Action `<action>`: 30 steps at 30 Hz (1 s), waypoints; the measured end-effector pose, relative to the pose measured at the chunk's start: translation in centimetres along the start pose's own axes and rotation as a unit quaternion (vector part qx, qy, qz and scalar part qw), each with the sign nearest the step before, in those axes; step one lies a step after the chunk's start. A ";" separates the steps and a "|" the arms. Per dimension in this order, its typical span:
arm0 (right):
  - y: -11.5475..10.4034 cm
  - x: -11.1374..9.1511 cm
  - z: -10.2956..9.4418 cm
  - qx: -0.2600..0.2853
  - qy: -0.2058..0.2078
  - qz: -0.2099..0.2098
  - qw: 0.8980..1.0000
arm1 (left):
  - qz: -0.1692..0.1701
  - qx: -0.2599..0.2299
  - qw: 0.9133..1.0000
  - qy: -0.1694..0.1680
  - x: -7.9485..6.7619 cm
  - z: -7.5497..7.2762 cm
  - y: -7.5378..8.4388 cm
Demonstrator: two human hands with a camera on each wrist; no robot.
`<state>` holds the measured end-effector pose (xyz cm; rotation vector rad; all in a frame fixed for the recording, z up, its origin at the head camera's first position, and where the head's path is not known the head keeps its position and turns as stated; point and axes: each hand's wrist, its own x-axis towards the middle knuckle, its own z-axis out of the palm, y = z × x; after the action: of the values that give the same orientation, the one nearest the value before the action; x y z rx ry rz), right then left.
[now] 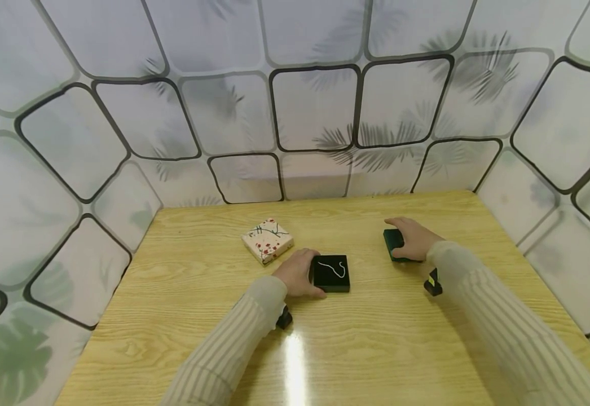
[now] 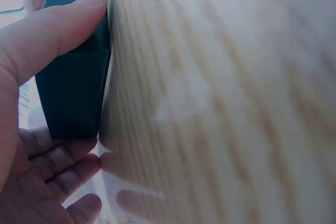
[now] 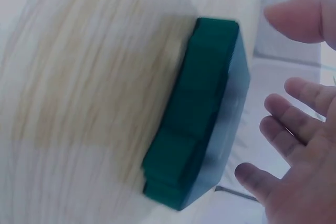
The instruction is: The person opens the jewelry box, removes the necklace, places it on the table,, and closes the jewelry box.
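A small dark green jewelry box with a black inside sits on the table, a thin silvery chain lying in it. My left hand holds this box from its left side. In the left wrist view, the thumb lies along one side of the box and the fingers touch another. Further right lies a green box lid, partly covered by my right hand. Seen from the right wrist, that hand has its thumb and fingers spread beside the lid, apart from it.
A square white box with red flowers and dark branches lies behind my left hand. All this is on a light wooden table, with patterned cloth walls at its back and sides.
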<state>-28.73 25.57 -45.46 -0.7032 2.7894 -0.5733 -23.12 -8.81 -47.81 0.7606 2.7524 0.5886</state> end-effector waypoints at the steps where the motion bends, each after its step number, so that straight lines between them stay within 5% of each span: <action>1: -0.3 0.0 0.0 0.002 0.005 -0.001 1.000 | 0.000 0.001 1.000 0.000 0.0 0.0 0.0; 16: -5.3 1.4 0.9 0.023 0.060 -0.067 0.996 | -0.005 0.004 1.000 -0.005 0.1 0.0 0.1; 30: -11.1 3.0 4.0 -0.007 0.021 -0.116 0.993 | 0.018 0.011 1.000 0.009 0.2 0.1 -0.2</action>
<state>-25.62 13.83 -44.75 -1.0379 2.7728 -0.6156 -23.34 -8.86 -48.01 0.8148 2.7716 0.5754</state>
